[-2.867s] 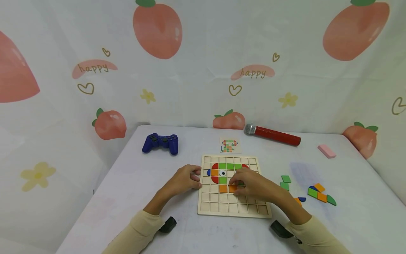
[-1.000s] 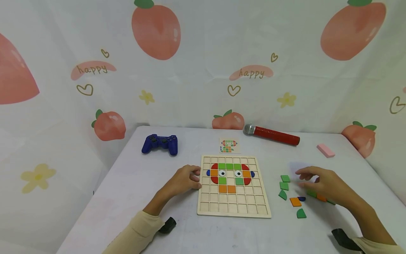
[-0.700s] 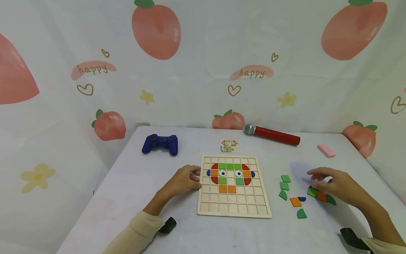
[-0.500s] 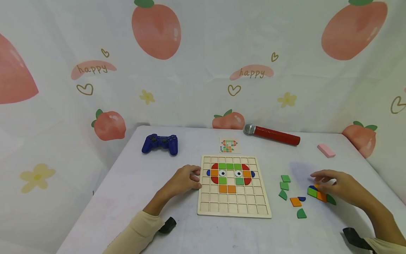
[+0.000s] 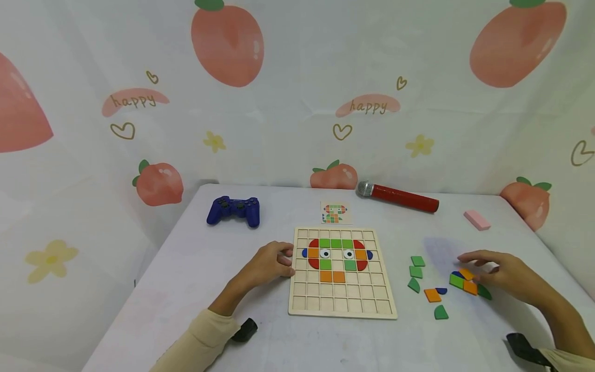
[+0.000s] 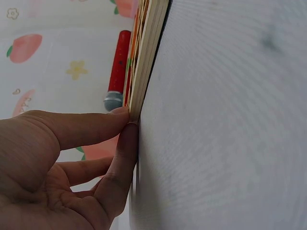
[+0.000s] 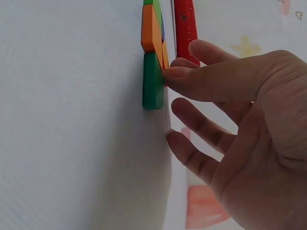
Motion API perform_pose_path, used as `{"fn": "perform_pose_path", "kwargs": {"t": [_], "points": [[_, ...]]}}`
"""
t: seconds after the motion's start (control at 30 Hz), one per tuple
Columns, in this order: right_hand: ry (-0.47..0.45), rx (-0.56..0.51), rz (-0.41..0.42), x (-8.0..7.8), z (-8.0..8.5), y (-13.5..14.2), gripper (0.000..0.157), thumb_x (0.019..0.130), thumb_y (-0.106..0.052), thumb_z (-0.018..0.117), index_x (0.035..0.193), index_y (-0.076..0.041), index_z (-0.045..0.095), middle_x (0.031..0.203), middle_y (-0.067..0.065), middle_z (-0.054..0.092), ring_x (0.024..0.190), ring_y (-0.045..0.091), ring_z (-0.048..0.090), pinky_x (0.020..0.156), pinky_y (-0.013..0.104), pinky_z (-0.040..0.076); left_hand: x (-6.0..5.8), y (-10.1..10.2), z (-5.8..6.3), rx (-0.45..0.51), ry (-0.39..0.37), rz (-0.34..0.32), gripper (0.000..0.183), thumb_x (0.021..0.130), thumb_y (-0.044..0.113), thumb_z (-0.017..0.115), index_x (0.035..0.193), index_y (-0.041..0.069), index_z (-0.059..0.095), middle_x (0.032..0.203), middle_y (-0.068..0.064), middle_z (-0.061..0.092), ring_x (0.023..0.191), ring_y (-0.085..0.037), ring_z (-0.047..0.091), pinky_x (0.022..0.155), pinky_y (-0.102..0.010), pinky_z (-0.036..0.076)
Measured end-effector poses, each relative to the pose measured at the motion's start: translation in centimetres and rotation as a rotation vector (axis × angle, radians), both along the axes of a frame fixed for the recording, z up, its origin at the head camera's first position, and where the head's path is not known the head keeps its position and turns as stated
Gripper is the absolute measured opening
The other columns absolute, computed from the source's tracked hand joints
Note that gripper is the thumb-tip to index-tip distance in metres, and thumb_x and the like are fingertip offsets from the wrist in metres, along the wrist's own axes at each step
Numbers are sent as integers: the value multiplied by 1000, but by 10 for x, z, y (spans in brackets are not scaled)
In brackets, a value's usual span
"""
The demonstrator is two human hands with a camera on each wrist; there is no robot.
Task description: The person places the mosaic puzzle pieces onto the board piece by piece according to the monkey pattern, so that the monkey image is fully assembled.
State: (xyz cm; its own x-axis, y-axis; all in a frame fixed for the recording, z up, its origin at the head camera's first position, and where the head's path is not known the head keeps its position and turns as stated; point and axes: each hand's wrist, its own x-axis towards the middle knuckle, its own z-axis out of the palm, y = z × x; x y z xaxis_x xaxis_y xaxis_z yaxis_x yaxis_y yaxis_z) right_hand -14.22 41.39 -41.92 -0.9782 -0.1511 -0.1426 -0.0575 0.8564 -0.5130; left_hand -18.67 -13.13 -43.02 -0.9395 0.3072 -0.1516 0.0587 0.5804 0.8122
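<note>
Wooden grid board (image 5: pixel 340 305), one, partly filled with coloured tiles (image 5: pixel 337 243).
Head view: around the board we list a blue controller (image 5: pixel 233 211) at ten o'clock, a patterned card (image 5: pixel 337 213) at twelve, a red microphone (image 5: pixel 402 198) at one, a pink block (image 5: pixel 476 219) at two, a tile cluster (image 5: pixel 457 281) at three. Left wrist: left hand (image 6: pixel 72 167), unclenched, thumb and fingertip against the board's nine-o'clock edge. Right wrist: right hand (image 7: pixel 244 124), fingers loose, thumb by a green piece (image 7: pixel 153 86); contact we cannot tell.
</note>
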Motion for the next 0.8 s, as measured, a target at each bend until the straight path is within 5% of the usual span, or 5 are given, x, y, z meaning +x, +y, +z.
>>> {"fn": "perform_pose_path", "kwargs": {"t": [0.17,0.57,0.8], "points": [[-11,16,2,-1,-1,-2,40,91,-9,75,129,-1,73,122,16,75,105,27,61,73,25,53,0,-1,-1,3,1,0,64,84,3,86,143,-4,61,123,-7,67,106,-18,69,92,-36,61],[-65,36,-50,-4,1,0,40,95,-21,76,126,4,73,115,15,72,102,29,57,74,34,53,0,-1,1,6,-1,5,64,84,3,86,143,-4,61,123,-7,67,105,-18,69,91,-35,61],[-37,35,-61,-2,4,-11,43,95,-31,79,124,2,75,107,7,69,94,23,56,67,28,51,0,0,2,-1,3,1,65,84,2,87,143,-4,61,122,-7,67,105,-18,69,91,-35,61]]}}
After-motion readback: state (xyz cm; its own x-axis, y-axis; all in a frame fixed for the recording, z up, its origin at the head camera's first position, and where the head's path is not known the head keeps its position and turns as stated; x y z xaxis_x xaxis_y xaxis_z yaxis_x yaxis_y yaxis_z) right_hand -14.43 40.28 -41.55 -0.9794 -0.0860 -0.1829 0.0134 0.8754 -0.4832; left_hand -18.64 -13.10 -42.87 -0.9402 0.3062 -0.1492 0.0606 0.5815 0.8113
